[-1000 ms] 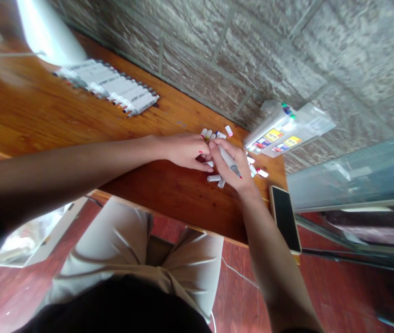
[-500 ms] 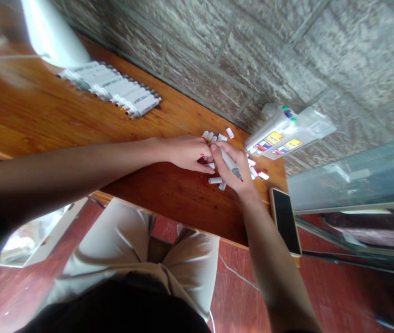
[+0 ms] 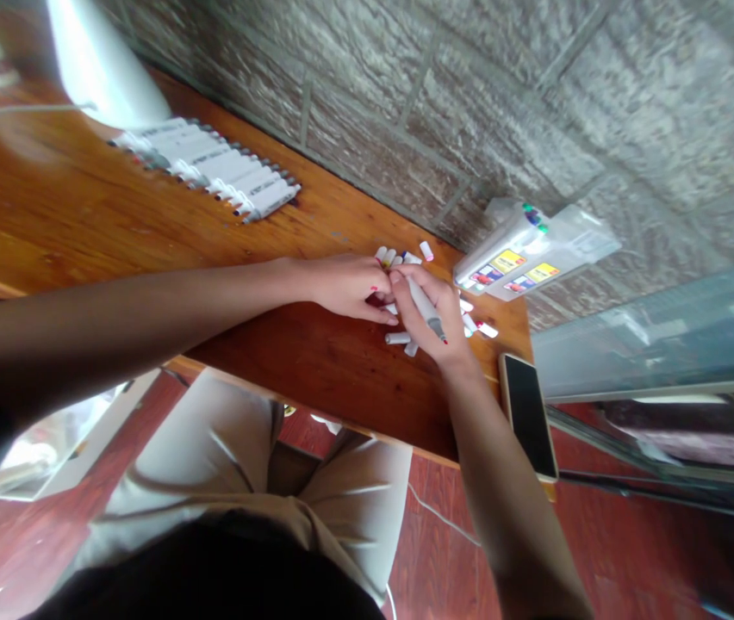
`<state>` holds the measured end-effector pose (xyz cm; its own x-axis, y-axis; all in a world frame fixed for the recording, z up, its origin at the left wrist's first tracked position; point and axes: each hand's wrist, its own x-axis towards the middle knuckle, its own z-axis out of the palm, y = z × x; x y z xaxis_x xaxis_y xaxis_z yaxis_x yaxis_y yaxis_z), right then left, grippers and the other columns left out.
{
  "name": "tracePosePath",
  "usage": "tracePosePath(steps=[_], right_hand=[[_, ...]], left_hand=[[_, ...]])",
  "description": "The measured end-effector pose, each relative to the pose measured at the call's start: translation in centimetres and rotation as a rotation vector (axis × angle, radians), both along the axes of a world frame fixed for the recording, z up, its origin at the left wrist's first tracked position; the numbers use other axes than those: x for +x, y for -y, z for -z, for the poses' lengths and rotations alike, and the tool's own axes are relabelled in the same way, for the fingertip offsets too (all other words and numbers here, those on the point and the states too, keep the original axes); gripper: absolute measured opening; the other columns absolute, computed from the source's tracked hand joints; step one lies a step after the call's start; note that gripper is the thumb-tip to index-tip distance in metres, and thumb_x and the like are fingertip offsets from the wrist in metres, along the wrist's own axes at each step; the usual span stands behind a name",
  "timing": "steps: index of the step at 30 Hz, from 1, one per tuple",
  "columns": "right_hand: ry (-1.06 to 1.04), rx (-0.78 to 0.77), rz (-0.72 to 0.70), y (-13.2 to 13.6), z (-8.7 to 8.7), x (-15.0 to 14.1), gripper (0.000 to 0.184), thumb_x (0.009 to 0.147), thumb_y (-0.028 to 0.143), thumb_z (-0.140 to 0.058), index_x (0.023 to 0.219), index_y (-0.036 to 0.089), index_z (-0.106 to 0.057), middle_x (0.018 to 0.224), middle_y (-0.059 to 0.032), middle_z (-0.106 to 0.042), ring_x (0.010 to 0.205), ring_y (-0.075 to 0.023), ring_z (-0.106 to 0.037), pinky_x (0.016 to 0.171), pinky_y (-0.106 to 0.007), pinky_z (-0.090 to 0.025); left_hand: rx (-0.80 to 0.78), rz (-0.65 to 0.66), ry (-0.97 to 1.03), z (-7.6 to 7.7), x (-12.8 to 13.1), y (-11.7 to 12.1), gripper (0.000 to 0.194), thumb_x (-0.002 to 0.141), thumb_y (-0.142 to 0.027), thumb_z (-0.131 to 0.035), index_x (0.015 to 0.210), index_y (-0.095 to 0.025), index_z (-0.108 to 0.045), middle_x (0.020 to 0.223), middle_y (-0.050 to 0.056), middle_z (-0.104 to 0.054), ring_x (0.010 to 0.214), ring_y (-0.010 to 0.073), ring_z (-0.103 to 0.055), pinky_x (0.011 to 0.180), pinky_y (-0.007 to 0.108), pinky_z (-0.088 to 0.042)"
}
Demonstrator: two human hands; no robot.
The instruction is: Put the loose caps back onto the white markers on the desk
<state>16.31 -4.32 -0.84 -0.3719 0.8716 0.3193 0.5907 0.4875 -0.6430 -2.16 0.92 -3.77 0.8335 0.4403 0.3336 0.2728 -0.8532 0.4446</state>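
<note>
My right hand (image 3: 439, 320) is closed around a white marker (image 3: 425, 310) with a grey end, held slantwise over the wooden table (image 3: 147, 232). My left hand (image 3: 347, 284) rests beside it with its fingers curled down among several loose white marker caps (image 3: 398, 337); its fingertips meet the marker's upper end. What the left fingers pinch is too small to name. More caps (image 3: 426, 250) lie just beyond both hands.
A row of several white markers (image 3: 212, 168) lies at the back left near a white lamp base (image 3: 105, 73). A clear plastic marker case (image 3: 531, 250) leans at the brick wall. A dark phone (image 3: 527, 418) lies at the table's right front edge.
Both hands stay together over the caps; the right hand with the marker has shifted only slightly. The view has drifted a little.
</note>
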Motion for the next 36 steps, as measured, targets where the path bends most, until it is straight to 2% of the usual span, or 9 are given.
tracePosePath(steps=[7, 15, 21, 30, 36], right_hand=[[-0.034, -0.03, -0.003, -0.19, 0.09, 0.04, 0.029, 0.1, 0.042, -0.051, 0.105, 0.023, -0.073, 0.085, -0.0008, -0.074, 0.076, -0.0145, -0.069, 0.075, -0.027, -0.055], [-0.1, -0.031, 0.023, -0.38, 0.51, -0.16, 0.034, 0.1, 0.045, -0.05, 0.119, 0.026, -0.072, 0.091, -0.0005, -0.076, 0.074, -0.0144, -0.069, 0.075, -0.028, -0.057], [-0.104, -0.023, 0.011, -0.43, 0.76, -0.28, 0.032, 0.1, 0.043, -0.051, 0.117, 0.026, -0.073, 0.097, -0.0012, -0.077, 0.082, -0.0167, -0.072, 0.084, -0.032, -0.058], [-0.059, -0.031, 0.011, -0.13, 0.1, -0.41, 0.03, 0.099, 0.044, -0.052, 0.108, 0.025, -0.074, 0.083, -0.0002, -0.073, 0.079, -0.0161, -0.07, 0.08, -0.03, -0.057], [-0.048, -0.05, 0.002, -0.17, 0.14, -0.18, 0.031, 0.098, 0.046, -0.053, 0.109, 0.025, -0.073, 0.085, -0.0004, -0.074, 0.078, -0.016, -0.07, 0.077, -0.028, -0.057]], left_hand=[[-0.002, -0.012, 0.016, -0.05, 0.17, -0.03, 0.029, 0.091, -0.037, -0.063, 0.071, -0.016, -0.067, 0.07, 0.002, -0.068, 0.061, 0.0104, -0.054, 0.059, 0.024, -0.033], [-0.043, -0.002, 0.017, -0.05, 0.23, -0.1, 0.027, 0.091, -0.036, -0.063, 0.075, -0.016, -0.069, 0.077, 0.004, -0.071, 0.069, 0.0119, -0.059, 0.065, 0.023, -0.038], [-0.046, 0.016, 0.022, -0.24, 0.18, -0.02, 0.024, 0.092, -0.035, -0.063, 0.081, -0.015, -0.072, 0.083, 0.004, -0.073, 0.073, 0.0124, -0.061, 0.067, 0.022, -0.04], [-0.045, 0.014, 0.013, -0.01, 0.15, -0.21, 0.022, 0.092, -0.035, -0.063, 0.083, -0.018, -0.073, 0.082, 0.002, -0.074, 0.068, 0.0105, -0.059, 0.064, 0.021, -0.037], [-0.054, 0.013, 0.004, -0.03, 0.16, -0.23, 0.024, 0.092, -0.035, -0.061, 0.078, -0.017, -0.07, 0.075, 0.002, -0.072, 0.064, 0.0106, -0.057, 0.061, 0.022, -0.036]])
